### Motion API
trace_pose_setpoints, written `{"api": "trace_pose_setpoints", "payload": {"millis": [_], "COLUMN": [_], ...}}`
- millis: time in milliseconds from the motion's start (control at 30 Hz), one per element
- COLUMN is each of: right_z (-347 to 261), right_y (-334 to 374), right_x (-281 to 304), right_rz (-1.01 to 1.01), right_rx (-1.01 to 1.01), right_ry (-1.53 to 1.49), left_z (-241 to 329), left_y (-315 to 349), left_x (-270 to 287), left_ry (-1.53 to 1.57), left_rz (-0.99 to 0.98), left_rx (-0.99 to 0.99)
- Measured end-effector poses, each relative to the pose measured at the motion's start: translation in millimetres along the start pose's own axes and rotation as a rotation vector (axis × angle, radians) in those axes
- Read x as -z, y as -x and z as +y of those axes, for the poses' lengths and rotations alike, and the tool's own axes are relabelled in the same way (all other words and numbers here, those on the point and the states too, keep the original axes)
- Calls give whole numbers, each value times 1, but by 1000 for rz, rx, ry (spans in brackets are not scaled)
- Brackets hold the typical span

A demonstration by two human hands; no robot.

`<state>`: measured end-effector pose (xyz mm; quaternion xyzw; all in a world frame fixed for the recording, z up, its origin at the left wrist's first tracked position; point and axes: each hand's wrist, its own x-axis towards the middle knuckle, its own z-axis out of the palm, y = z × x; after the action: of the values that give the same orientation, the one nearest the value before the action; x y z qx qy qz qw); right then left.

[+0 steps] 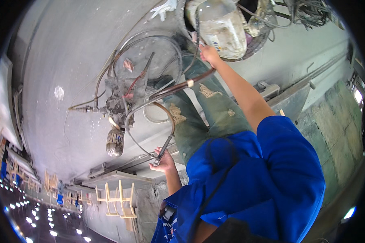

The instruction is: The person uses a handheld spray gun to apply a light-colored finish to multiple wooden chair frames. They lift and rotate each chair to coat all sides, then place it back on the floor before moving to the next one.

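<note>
My left hand [164, 160] is closed around a dark, slim spray gun [163, 150] with a metal end. A brown hose [171, 117] meets the gun's upper end, and a thin grey line runs from its lower end. Farther up, my right hand [209, 55] reaches to the rim of a round bucket [253, 52]. Its fingers close at a black hose [197, 28]; their tips are partly hidden. A cloudy plastic jug [223, 30] sits in the bucket. Left of my legs is a dirty metal pump [117, 101] with a stained bottle [115, 142] beside it.
Looped hoses [150, 38] lie on the grey floor [61, 48] and cross in front of my legs. A white glove or rag [164, 9] lies near the bucket. Coiled cables [312, 12] are at the top right. A wooden stool frame [117, 200] stands at the lower left.
</note>
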<state>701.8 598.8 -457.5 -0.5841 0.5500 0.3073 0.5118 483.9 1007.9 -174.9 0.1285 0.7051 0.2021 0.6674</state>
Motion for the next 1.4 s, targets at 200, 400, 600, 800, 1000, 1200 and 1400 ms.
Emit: {"api": "trace_pose_setpoints", "payload": {"millis": [200, 400, 600, 800, 1000, 1200, 1400], "right_z": [30, 6, -71, -104, -77, -55, -16], "right_y": [-27, -8, 18, -39, -30, 134, 278], "right_x": [-36, -37, 5, -24, -10, 8, 18], "right_rz": [-225, -46, 121, 235, 84, -852, -1064], "right_rx": [-176, 132, 269, 169, 436, 552, 179], "right_ry": [88, 22, -159, -141, 214, 519, 979], "left_z": [13, 22, 2, -11, -18, -31, 1], "left_y": [2, 1, 5, 17, 13, 2, -42], "left_x": [29, 54, 58, 51, 50, 53, 69], "left_ry": [7, 25, 32, 42, 72, 140, -67], "left_rz": [45, 101, 62, 47, 17, -70, -244], "left_rx": [-61, -79, -37, -83, -58, 42, 244]}}
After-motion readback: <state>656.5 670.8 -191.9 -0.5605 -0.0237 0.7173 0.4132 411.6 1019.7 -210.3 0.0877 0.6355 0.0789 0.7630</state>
